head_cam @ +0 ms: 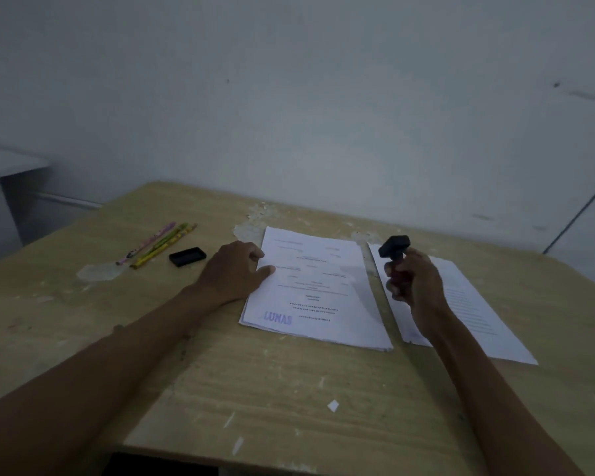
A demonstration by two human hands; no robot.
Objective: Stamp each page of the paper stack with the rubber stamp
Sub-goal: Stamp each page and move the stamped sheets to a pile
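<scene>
A stack of white printed pages (320,297) lies in the middle of the wooden table, its top sheet bearing a purple "LUNAS" mark (278,318) at the near left corner. My left hand (236,273) rests on the stack's left edge, thumb on the paper. My right hand (414,281) holds the rubber stamp (394,247) by its handle in the air to the right of the stack, with the black stamp head tilted up and away. A separate sheet (474,314) lies to the right, partly under my right arm.
A black ink-pad lid or case (187,256) sits left of the stack. Beyond it lie three pencils (158,247). The table (255,389) has chipped patches and a near edge at the bottom. A pale wall stands close behind.
</scene>
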